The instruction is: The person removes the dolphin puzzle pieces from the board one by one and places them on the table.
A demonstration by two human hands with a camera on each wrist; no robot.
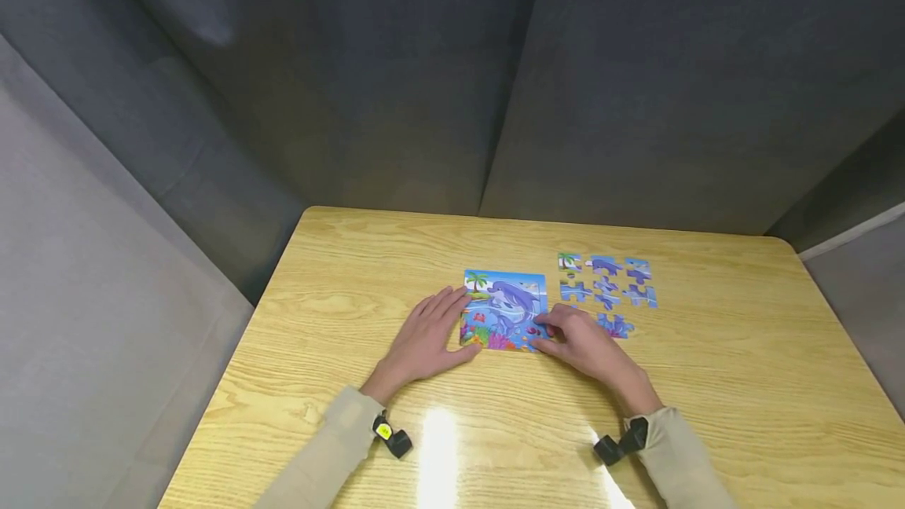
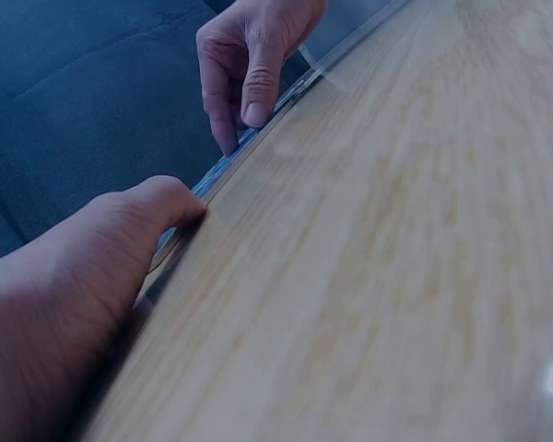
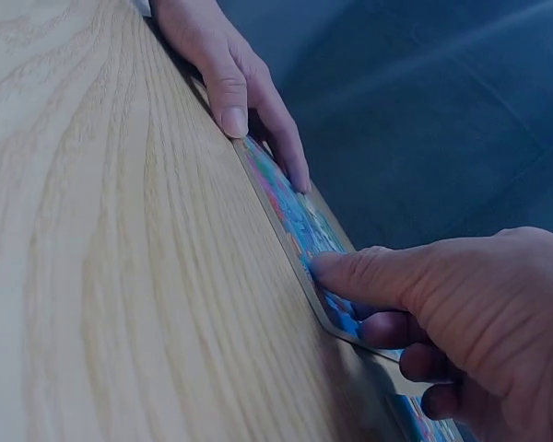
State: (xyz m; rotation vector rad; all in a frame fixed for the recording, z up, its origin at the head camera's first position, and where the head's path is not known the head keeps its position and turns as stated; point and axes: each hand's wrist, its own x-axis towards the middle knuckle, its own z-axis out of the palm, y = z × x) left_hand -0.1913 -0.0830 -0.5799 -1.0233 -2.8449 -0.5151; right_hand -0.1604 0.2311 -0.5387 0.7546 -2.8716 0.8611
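Observation:
A dolphin puzzle board (image 1: 503,309) lies flat on the wooden table, with a palm tree, sea and coral printed on it. My left hand (image 1: 427,340) rests along its left side, fingers extended and the thumb at the lower left corner. At the lower right corner, my right hand (image 1: 583,340) has its thumb and bent fingers around a blue puzzle piece (image 1: 543,332), mostly hidden by the fingers. The right wrist view shows that thumb (image 3: 350,274) pressed down on the picture, with the other fingers curled beside the board's edge.
Several loose puzzle pieces lie right of the board, among them a palm tree piece (image 1: 568,261), a dolphin head piece (image 1: 604,264) and a coral piece (image 1: 615,326) close beside my right hand. Dark fabric panels (image 1: 396,100) stand behind the table (image 1: 339,281).

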